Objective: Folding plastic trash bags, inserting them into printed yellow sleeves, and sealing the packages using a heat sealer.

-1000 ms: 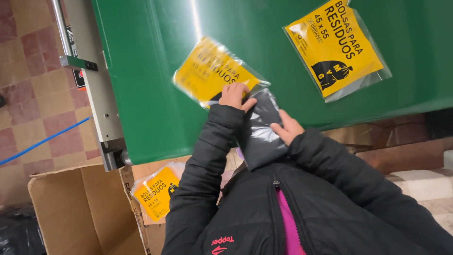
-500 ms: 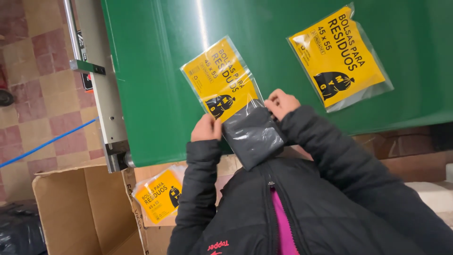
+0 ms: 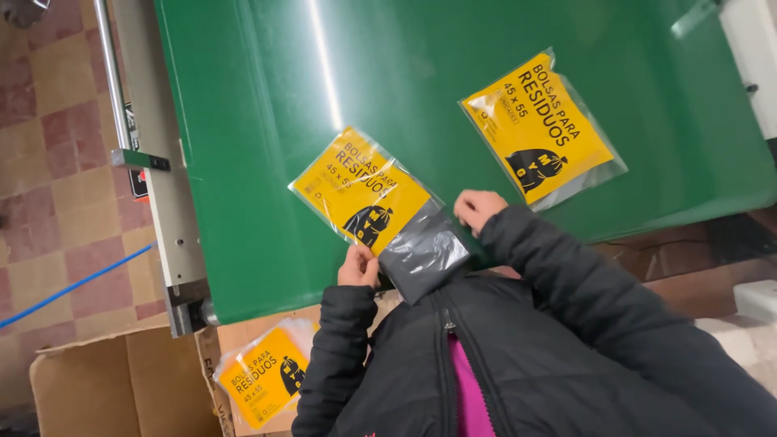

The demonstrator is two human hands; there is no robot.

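The left hand [image 3: 358, 267] pinches the yellow packet [image 3: 368, 198] at its 6 o'clock edge on the green table [image 3: 259, 121]. The right hand [image 3: 477, 210], at 3 o'clock, seems curled on its grey end [image 3: 422, 255].

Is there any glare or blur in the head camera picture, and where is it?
Head view: a bright streak of glare runs down the green table; the clear wrap of the far packet shines a little at its edges; the image is sharp, with slight bending near the borders.

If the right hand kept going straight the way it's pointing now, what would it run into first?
The right hand points left and slightly up, toward the near clear packet with the yellow label, so it would likely meet that packet's edge first. Depth is hard to judge from above.
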